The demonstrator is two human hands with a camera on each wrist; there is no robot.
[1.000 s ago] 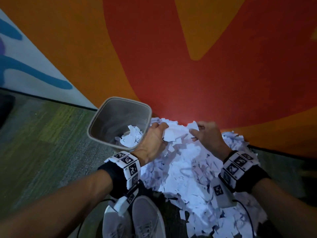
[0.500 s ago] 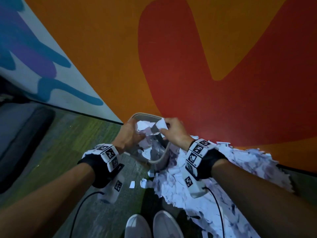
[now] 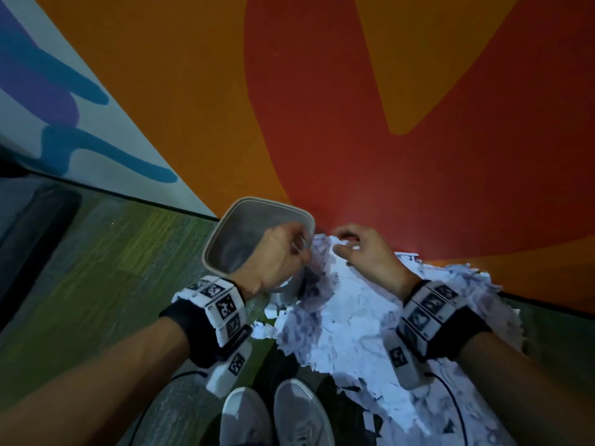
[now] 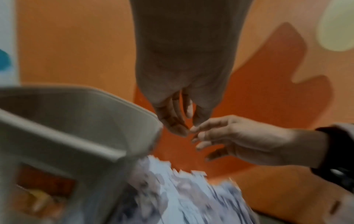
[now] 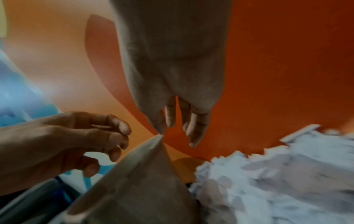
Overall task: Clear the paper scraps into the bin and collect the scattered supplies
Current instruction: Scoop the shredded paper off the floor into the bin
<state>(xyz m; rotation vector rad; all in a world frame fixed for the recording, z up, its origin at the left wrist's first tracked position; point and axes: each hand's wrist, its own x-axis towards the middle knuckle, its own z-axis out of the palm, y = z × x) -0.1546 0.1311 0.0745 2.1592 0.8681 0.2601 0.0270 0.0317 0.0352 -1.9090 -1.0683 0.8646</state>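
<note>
A grey square bin (image 3: 225, 233) stands on the floor against the wall, left of a big heap of white paper scraps (image 3: 347, 320). My left hand (image 3: 283, 252) hangs over the bin's right rim with its fingers loosely curled and nothing in them. My right hand (image 3: 363, 249) hovers over the heap's far end, fingers relaxed and empty. In the left wrist view the bin's rim (image 4: 76, 136) sits beside the heap (image 4: 182, 194), and my right hand (image 4: 229, 136) reaches in from the right. The right wrist view shows my left hand (image 5: 86, 136) above the bin (image 5: 143, 174).
An orange and red painted wall (image 3: 354, 123) rises right behind the bin and heap. My two grey shoes (image 3: 277, 413) stand at the heap's near edge. A few loose scraps (image 3: 264, 329) lie on the green-grey carpet (image 3: 96, 268). A dark object (image 3: 32, 236) sits at far left.
Both hands lifted a bunch of scraps from the heap and held it over the bin half a second ago. Now they are empty, and the right hand has swung back over the heap.
</note>
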